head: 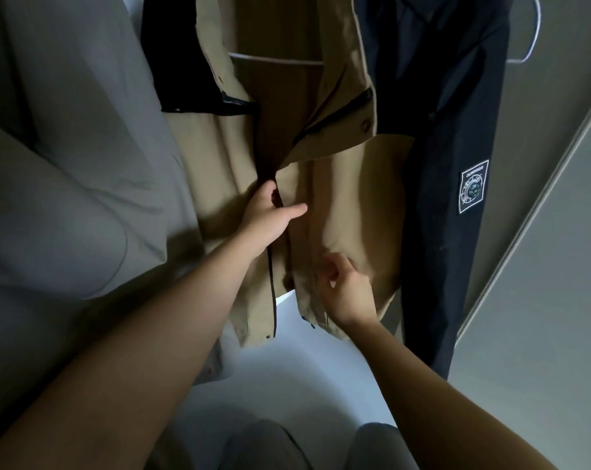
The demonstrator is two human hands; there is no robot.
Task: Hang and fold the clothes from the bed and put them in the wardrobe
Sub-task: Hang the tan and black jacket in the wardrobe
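The left hand [270,215] holds the front edge of the tan jacket [355,198]. Just below its fingers, the right hand [350,293] pinches the cloth.

The grey garment [67,164] on the left lies against the tan jacket [348,198], and the dark blue jacket [440,130] hangs touching its right side, so no gap between the hanging clothes lets a hand through. The tan jacket's open front, below the white hanger bar [273,57], leaves only a narrow dark slot in the middle. Free room lies under the hems, above the white wardrobe floor [287,385], and on the right between the dark blue jacket and the grey side panel [541,300].
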